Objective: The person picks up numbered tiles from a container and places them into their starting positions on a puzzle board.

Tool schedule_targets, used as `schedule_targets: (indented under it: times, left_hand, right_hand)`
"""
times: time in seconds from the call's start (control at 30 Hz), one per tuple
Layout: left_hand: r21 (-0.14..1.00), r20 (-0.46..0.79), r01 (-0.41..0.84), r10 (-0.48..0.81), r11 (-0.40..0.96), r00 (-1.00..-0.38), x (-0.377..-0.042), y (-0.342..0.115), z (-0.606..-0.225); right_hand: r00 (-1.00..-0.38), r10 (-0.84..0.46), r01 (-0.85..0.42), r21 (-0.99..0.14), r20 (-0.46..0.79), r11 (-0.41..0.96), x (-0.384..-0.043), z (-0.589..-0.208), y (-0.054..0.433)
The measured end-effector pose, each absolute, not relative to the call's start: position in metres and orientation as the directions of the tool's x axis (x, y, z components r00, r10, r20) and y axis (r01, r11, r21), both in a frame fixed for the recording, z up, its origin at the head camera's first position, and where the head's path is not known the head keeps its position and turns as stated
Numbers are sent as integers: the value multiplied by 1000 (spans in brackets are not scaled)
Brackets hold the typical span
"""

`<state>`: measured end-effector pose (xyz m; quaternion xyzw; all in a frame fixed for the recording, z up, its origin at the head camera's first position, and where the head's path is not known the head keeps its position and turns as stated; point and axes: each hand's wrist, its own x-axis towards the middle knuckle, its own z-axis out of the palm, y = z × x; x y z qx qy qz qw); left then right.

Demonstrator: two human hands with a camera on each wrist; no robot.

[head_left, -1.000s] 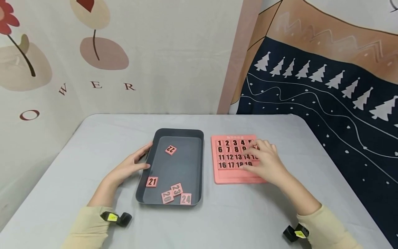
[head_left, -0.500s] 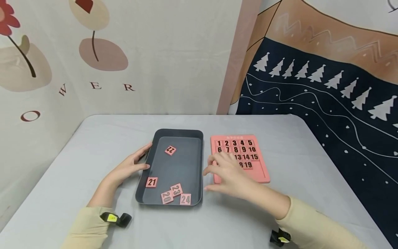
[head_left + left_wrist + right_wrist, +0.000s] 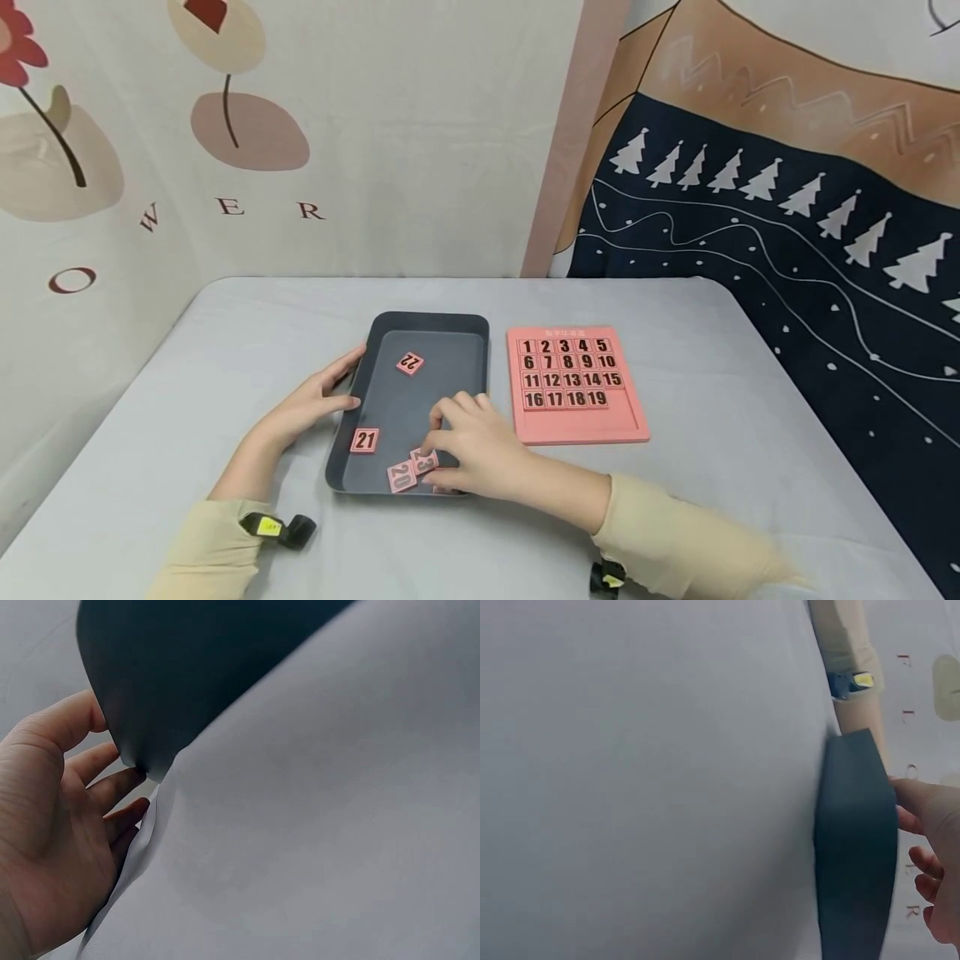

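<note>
A dark grey tray (image 3: 442, 387) lies on the table with pink number tiles in it. My left hand (image 3: 311, 404) rests its thumb and fingers against the tray's left wall from outside. Over the tray's near right part, my right hand (image 3: 480, 450) reaches down with thumb and fingers apart, fingertips right at the 23 tile (image 3: 424, 462). The 20 tile (image 3: 401, 477) lies beside it, and the 24 tile is mostly hidden under the hand. Farther off lie the 21 tile (image 3: 364, 441) and the 22 tile (image 3: 409, 363). In the right wrist view, the tray wall (image 3: 855, 840) hides the tiles.
Right of the tray lies a pink number board (image 3: 577, 427) with tiles 1 to 19 set in rows; its bottom row is bare. A white cloth covers the table (image 3: 300, 550). Printed curtains (image 3: 420, 167) hang behind it.
My right hand has moved left from the pink board to the tray and come down over the near tiles. My left hand stays at the tray's wall.
</note>
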<state>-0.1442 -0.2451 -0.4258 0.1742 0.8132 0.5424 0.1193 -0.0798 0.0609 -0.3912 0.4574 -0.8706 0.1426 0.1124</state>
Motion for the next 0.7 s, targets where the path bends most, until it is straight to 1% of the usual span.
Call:
schedule_targets:
  times: [0.1,0.2,0.5,0.6,0.7]
  left_hand:
    - [924,-5,154,415,349,-910,-145,-245,-426]
    - [923,-9,152,413,355,-910,-145,-245,-426]
    - [922,-9,153,414,356,-910,-145,-244,-425]
    - [921,-12,150,412,359,-911,-145,-245,-425]
    - [922,-14,148,411,359,-911,-145,-244,-426]
  right_hand:
    - [-547,-772,-832,-114,324,542,-80,-396,51]
    - [-559,-762,-822,-97,327,561,-81,-401,42]
    - [-650,-704,-752,-113,286,649,-81,-409,26]
    - [-669,-692,-734,-98,272,672,-80,-409,20]
    - [-682,-687,-719,-58,250,693,-80,-407,15]
